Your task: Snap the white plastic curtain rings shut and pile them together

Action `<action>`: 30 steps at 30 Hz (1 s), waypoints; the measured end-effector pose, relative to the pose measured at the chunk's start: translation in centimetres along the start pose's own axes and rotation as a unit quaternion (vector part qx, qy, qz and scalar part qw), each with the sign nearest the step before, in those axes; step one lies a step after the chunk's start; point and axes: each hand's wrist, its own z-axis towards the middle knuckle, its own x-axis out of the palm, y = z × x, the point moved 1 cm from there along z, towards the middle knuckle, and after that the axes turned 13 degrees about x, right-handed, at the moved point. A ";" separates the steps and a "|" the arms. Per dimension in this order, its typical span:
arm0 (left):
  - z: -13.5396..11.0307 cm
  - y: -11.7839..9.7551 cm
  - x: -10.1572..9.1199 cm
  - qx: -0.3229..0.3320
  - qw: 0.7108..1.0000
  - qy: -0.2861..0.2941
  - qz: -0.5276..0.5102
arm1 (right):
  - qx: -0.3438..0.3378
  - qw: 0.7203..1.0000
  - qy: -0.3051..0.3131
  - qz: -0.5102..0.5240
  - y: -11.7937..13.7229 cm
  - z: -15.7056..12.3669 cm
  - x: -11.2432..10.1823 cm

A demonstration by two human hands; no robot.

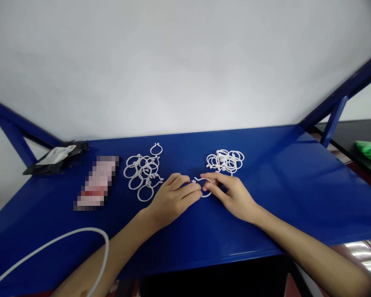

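Note:
A white plastic curtain ring (206,195) with a gap and knobbed ends is held between my two hands, just above the blue table. My right hand (235,194) pinches its right side between thumb and fingers. My left hand (174,198) has its fingers closed at the ring's left side, near the open ends; the thumb is mostly hidden. Left of my left hand lies a loose spread of similar white rings (136,189), with a single ring (156,154) behind them. A tighter heap of white rings (230,163) sits just beyond my right hand.
The blue table (179,243) meets a pale wall (185,66). A black package (60,156) with a white label lies at the back left, and a blurred-out flat item (97,181) is nearer. A white cable (62,236) loops over my left forearm. Blue struts (335,121) flank the table.

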 end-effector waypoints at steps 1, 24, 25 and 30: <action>0.0 0.0 -0.1 -0.002 1.000 -0.003 0.000 | 0.015 1.000 0.003 0.024 0.0 0.0 0.0; -0.3 -0.8 1.4 -0.231 0.958 -0.036 -0.168 | -0.025 0.999 -0.004 0.048 -0.1 -0.2 0.5; -0.4 -0.8 1.5 -0.229 0.958 -0.036 -0.168 | -0.033 0.999 -0.001 0.038 -0.2 -0.3 0.5; -1.1 -1.0 2.1 -0.195 0.971 -0.034 -0.137 | -0.081 0.996 0.015 -0.014 -0.4 -0.4 0.3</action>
